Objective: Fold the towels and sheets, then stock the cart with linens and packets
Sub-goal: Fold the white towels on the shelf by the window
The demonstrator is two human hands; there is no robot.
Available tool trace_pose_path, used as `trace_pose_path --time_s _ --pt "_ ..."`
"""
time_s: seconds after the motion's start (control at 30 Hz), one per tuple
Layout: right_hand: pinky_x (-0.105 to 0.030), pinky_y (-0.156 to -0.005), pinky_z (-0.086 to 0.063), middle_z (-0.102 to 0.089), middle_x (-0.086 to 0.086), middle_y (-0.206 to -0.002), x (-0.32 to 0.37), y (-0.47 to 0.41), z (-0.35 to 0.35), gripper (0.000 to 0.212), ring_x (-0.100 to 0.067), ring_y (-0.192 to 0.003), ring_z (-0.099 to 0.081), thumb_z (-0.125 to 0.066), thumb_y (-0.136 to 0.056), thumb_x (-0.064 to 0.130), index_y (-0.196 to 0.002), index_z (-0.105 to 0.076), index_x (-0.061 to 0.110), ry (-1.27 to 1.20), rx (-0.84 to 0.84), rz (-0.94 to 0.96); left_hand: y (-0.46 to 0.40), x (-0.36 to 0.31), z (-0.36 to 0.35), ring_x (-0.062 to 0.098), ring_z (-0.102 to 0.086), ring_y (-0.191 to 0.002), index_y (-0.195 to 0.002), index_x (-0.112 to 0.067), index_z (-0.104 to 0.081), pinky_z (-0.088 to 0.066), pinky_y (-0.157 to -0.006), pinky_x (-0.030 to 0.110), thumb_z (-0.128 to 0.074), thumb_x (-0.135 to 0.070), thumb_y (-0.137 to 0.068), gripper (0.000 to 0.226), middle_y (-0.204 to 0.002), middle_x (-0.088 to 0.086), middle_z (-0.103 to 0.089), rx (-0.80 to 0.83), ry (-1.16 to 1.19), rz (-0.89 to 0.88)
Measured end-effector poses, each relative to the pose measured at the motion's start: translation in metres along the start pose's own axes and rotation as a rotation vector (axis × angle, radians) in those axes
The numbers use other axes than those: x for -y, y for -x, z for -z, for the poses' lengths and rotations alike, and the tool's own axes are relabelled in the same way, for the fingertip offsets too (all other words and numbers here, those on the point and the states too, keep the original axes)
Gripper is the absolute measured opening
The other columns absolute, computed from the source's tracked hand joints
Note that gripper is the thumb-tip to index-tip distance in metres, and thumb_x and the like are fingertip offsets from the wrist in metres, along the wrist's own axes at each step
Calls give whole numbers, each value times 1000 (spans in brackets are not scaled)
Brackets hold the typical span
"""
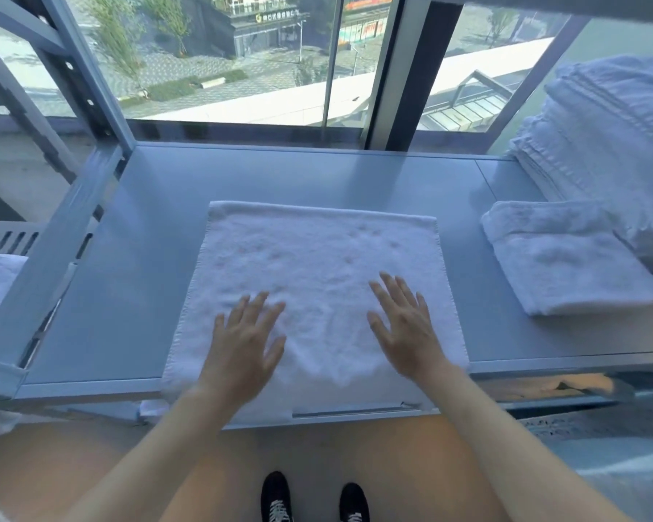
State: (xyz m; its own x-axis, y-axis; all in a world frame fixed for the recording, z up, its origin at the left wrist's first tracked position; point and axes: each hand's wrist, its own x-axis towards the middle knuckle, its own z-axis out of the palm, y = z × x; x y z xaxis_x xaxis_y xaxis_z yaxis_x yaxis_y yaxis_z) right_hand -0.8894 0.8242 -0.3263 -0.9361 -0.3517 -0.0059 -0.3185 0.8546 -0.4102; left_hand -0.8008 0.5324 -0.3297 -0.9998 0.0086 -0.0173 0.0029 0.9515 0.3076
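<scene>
Head view takes in a grey metal shelf set against a window, and every place below is given from the white towel spread flat at its middle. That towel lies square to the shelf's front edge, its near hem hanging just over the lip, probably so the person can smooth it and reach its corners before the next fold. Far right of it and further back, a tall stack of folded linens leans against the glass, likely finished work waiting for the cart. Nearer, just right of the towel and apart from it, lies one folded towel, laid squarely as if to start a fresh pile. No cart or packets can be made out. On the towel's near half rest both hands, palms down. The left hand has its fingers straight and spread, grasping nothing; the right hand mirrors it, flat and released. Both forearms reach forward from below, converging slightly.
</scene>
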Motion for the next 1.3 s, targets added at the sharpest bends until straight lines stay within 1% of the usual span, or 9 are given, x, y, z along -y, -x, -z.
trace_pose_path --time_s 0.07,0.17,0.3,0.43,0.73,0.8,0.9,1.07,1.3 --pt "-44 -126 0 -3 15 -172 -14 44 -3 59 -10 -158 5 -36 -107 44 -163 -22 33 3 31 -30 39 2 -13 33 -34 -150 -151 -29 -49 -36 -109 63 -37 -50 -96 60 -163 3 -37 1 3 -48" --pt "-39 -128 4 7 19 -170 -33 70 -7 60 -6 -156 14 -35 -109 42 -164 -10 36 106 77 -27 64 6 -28 25 -16 -158 -159 -37 -34 -19 -122 59 -30 -54 -101 60 -170 -4 -22 13 -17 -26" --pt "-39 -127 3 13 22 -169 -45 43 -4 63 -5 -155 18 -32 -108 45 -163 -2 41 170 94 5 51 3 -32 14 5 -159 -161 -46 -17 -2 -127 50 -20 -62 -102 61 -172 -12 -5 28 -26 6" --pt "-41 -127 0 7 19 -171 -59 -12 9 62 -9 -157 11 -34 -108 43 -163 -5 41 193 113 46 16 -3 -29 12 18 -157 -161 -49 -6 7 -127 46 -8 -66 -99 64 -171 -14 9 61 -77 59" --pt "-48 -128 -1 4 5 -173 -60 -102 36 59 -18 -159 4 -26 -111 40 -165 -6 30 289 231 -1 -73 -6 -17 19 3 -159 -161 -44 -17 0 -127 52 -30 -56 -105 59 -173 -8 -3 59 -31 94" --pt "-49 -127 -4 0 4 -173 -45 -94 35 59 -18 -159 0 -31 -111 35 -165 -12 26 269 223 15 -75 -9 -14 21 0 -159 -162 -41 -19 -3 -126 54 -31 -53 -106 59 -173 -5 -6 62 -52 101" --pt "-48 -126 -8 -9 8 -172 -19 -52 20 61 -14 -159 -4 -43 -108 37 -163 -22 27 94 169 153 -59 -26 -6 27 -17 -157 -157 -27 -37 -20 -121 62 -44 -44 -105 55 -169 4 -22 -17 -57 79" --pt "-37 -126 0 -13 11 -171 8 14 -7 70 -8 -158 -1 -51 -100 55 -161 -31 27 53 209 403 1 -54 -8 30 -51 -138 -131 -22 -66 -45 -104 56 -73 -42 -86 50 -149 6 -54 -68 -10 -184" --pt "-46 -125 -17 -22 2 -170 17 19 -11 60 -17 -158 -16 -51 -98 33 -156 -41 21 135 215 453 17 -54 -8 31 -62 -126 -117 -17 -71 -51 -96 51 -76 -22 -85 33 -135 10 -65 -91 -65 -245"
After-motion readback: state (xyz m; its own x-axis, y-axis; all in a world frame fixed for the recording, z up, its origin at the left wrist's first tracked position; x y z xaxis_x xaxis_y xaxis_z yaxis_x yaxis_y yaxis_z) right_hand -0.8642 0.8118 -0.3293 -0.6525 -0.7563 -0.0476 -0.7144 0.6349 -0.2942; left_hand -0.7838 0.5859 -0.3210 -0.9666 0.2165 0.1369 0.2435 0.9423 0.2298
